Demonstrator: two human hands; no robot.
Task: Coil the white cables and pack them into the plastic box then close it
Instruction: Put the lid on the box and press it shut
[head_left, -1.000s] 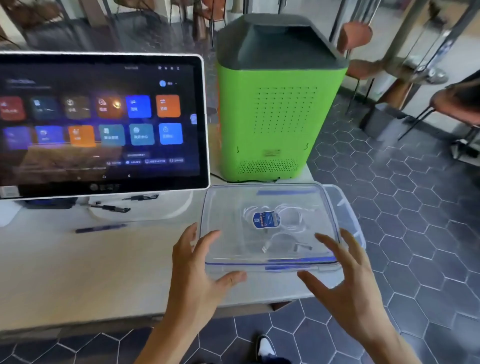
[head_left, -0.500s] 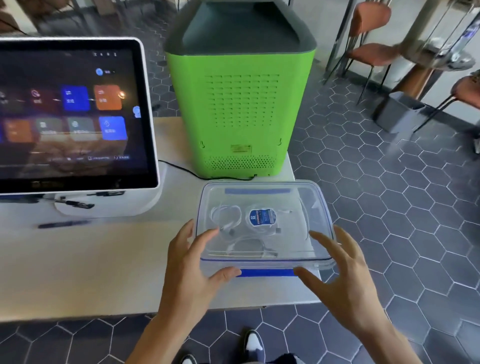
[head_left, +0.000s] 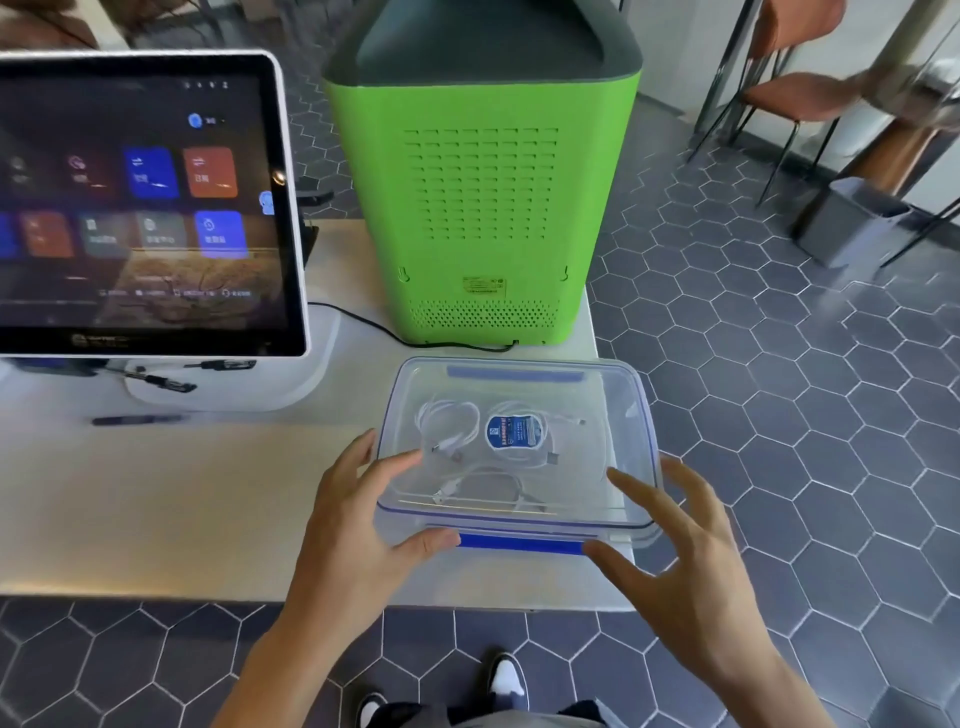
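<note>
A clear plastic box (head_left: 631, 415) with blue clip flaps sits at the table's front right corner, its lid on top. Coiled white cables (head_left: 452, 423) lie inside, seen through the lid beside a round blue label (head_left: 514, 431). My left hand (head_left: 358, 525) rests on the box's near left corner, fingers spread on the lid, thumb at the blue front flap (head_left: 519, 541). My right hand (head_left: 670, 561) is at the near right corner, fingers spread on the lid edge, thumb by the flap's right end.
A green machine (head_left: 483, 197) stands right behind the box, its black cord (head_left: 363, 319) running along the table. A touchscreen terminal (head_left: 145, 208) on a white base fills the left. A dark pen (head_left: 137, 419) lies in front of it. The box overhangs the table's right edge.
The lid has settled onto the box and the box has been drawn closer to the table's front edge. Both hands now press at its near corners; the view has shifted to the right.
</note>
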